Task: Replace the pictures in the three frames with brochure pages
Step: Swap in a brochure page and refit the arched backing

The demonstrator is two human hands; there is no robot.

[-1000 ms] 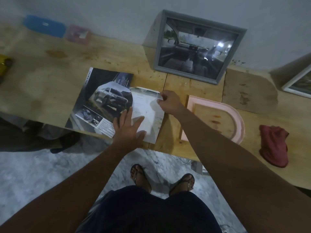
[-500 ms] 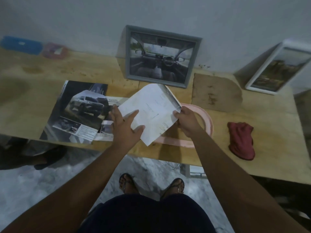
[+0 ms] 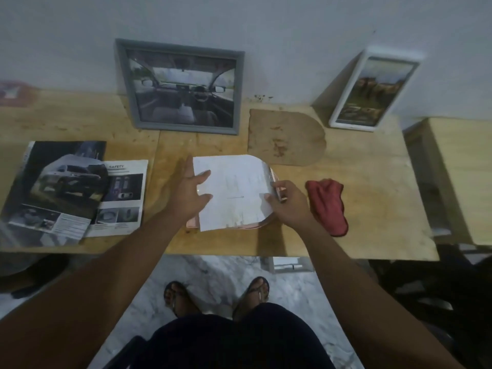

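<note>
Wooden counter (image 3: pixel 359 187) against a pale wall, with a grey frame (image 3: pixel 181 86) and a white frame (image 3: pixel 372 89) leaning upright. Both hands lay a white arch-cut page (image 3: pixel 234 193) over a pink arched frame (image 3: pixel 269 222) lying flat at centre. Left hand (image 3: pixel 190 194) rests spread-fingered on its left edge; right hand (image 3: pixel 286 206) pinches its right edge, beside an open car brochure (image 3: pixel 69 187).

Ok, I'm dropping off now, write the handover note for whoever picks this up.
Left hand: open, flat on the cut page's left edge.
Right hand: pinching the cut page at its rounded right edge.
The page lies white side up over the pink arched frame.
Backing board lies behind it; brochure at left.
Grey frame and white frame lean on the wall, filled.
Left: seat the page, refit the backing.
</note>
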